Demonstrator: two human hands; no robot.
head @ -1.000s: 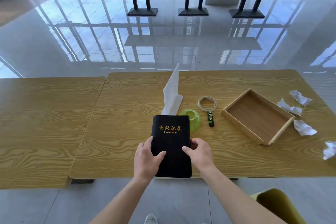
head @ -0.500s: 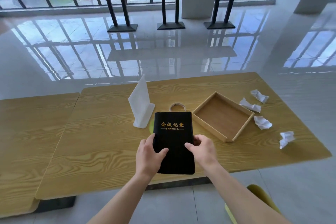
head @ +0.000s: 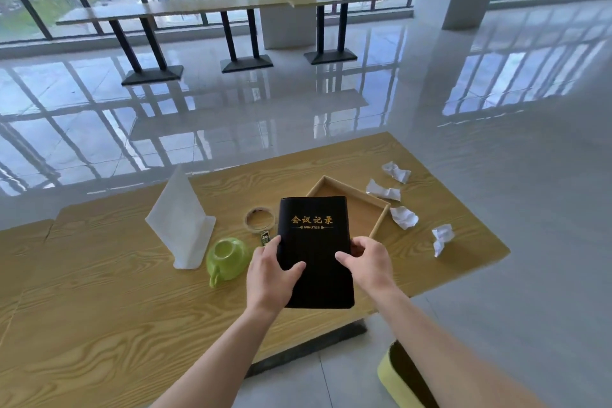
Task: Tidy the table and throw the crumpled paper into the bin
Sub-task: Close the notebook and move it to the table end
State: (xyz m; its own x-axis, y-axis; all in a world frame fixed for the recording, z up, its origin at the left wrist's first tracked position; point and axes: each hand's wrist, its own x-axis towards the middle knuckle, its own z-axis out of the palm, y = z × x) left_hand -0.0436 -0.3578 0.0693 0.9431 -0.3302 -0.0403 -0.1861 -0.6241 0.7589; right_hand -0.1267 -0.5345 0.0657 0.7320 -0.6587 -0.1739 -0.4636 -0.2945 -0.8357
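A black notebook (head: pixel 314 238) with gold lettering is held above the wooden table (head: pixel 109 301). My left hand (head: pixel 270 278) grips its left edge and my right hand (head: pixel 369 263) grips its right edge. The notebook's top overlaps the near-left corner of an open wooden tray (head: pixel 364 205). Several crumpled white papers lie to the right of the tray: one (head: pixel 396 171) at the back, one (head: pixel 382 190) beside the tray, one (head: pixel 404 217) nearer, one (head: pixel 442 238) near the table's right edge. A yellow-green bin (head: pixel 394 378) stands on the floor at the lower right, partly hidden by my right forearm.
A white folded stand (head: pixel 182 225), an overturned green cup (head: pixel 228 257), a tape roll (head: pixel 260 219) and a small green lighter (head: pixel 265 238) sit left of the notebook. A second wooden table (head: pixel 20 248) adjoins on the left. High tables stand by the windows.
The notebook, in both hands, has moved right toward the tray and now overlaps its corner. The cup, tape roll and lighter are uncovered. The view has swung, so the table sits lower in frame.
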